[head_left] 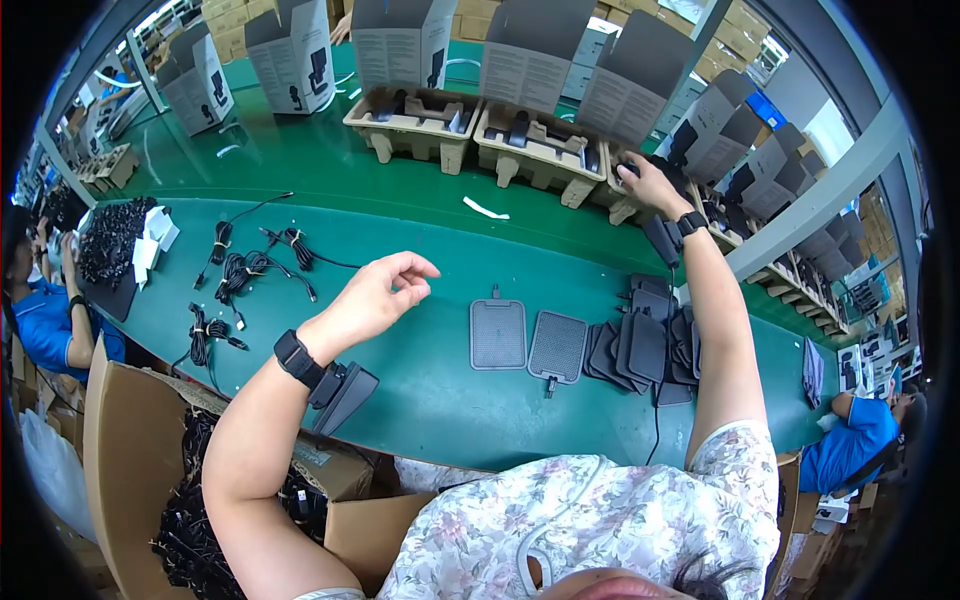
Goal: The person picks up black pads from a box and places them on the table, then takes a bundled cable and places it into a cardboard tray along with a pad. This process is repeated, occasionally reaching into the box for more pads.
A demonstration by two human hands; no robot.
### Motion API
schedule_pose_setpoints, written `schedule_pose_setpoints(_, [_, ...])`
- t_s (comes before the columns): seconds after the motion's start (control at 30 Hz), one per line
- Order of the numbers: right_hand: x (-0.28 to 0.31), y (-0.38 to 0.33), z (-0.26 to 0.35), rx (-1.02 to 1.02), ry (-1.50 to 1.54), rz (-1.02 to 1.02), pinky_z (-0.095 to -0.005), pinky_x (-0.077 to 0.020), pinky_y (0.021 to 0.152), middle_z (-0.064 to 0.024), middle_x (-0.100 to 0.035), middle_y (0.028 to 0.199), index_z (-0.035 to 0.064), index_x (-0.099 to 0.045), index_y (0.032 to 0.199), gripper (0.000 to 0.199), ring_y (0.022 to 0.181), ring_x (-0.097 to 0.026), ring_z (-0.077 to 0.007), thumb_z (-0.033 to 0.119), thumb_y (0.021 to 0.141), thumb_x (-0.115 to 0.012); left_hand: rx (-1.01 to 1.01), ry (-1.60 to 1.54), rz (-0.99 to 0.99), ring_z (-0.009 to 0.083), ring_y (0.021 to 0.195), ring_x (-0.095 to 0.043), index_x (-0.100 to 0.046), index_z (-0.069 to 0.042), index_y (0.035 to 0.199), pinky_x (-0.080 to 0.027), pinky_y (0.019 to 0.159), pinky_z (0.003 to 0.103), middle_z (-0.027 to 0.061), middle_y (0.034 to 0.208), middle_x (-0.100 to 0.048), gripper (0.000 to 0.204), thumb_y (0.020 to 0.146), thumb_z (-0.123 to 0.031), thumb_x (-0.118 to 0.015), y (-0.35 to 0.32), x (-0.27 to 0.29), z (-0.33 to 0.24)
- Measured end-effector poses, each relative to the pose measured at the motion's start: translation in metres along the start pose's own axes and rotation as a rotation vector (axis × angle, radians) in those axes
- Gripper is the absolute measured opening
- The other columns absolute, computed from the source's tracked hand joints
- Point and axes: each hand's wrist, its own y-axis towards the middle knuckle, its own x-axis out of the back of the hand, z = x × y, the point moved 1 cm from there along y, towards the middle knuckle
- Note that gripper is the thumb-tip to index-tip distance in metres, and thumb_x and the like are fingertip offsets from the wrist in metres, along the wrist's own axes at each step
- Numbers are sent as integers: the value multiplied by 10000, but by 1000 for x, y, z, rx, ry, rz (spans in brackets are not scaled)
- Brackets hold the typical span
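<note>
My left hand (372,298) hovers over the green table, fingers bent, thumb and forefinger apart, with nothing between them. Beside it, on its left, lie several bundled black cables (245,272). My right hand (648,187) reaches out to a moulded pulp tray (622,207) at the far right. Its fingers are curled about a small dark thing at the tray, whose kind I cannot make out. Below my right forearm sits a pile of flat dark grey pads (640,345). Two similar pads, a left one (498,335) and a right one (557,347), lie apart from the pile.
Two more pulp trays, one left (412,125) and one middle (540,150), hold dark parts before upright open boxes (400,45). A white paper strip (486,208) lies nearby. A cardboard box of cables (185,500) stands lower left. Co-workers in blue sit at both sides. A metal post (820,175) rises right.
</note>
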Motion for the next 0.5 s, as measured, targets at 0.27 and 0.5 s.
schedule_pose_setpoints(0.27, [39, 26, 16, -280, -68, 373, -376, -471, 786, -213, -637, 966, -17, -620, 1039, 483, 893, -604, -367, 423, 869, -519, 4, 21, -16, 104, 785, -545, -576, -19, 1060, -476, 739, 257, 35, 871, -600, 215, 852, -66, -557, 3, 2, 4])
schedule_pose_setpoints(0.5, [-18, 79, -42, -9, -364, 119, -434, -482, 700, -238, -636, 783, -47, -633, 927, 480, 768, -621, -384, 405, 878, -478, -27, -41, -117, 94, 769, -546, -569, -24, 1050, -474, 726, 259, 36, 852, -598, 196, 866, -90, -558, 2, 13, 13])
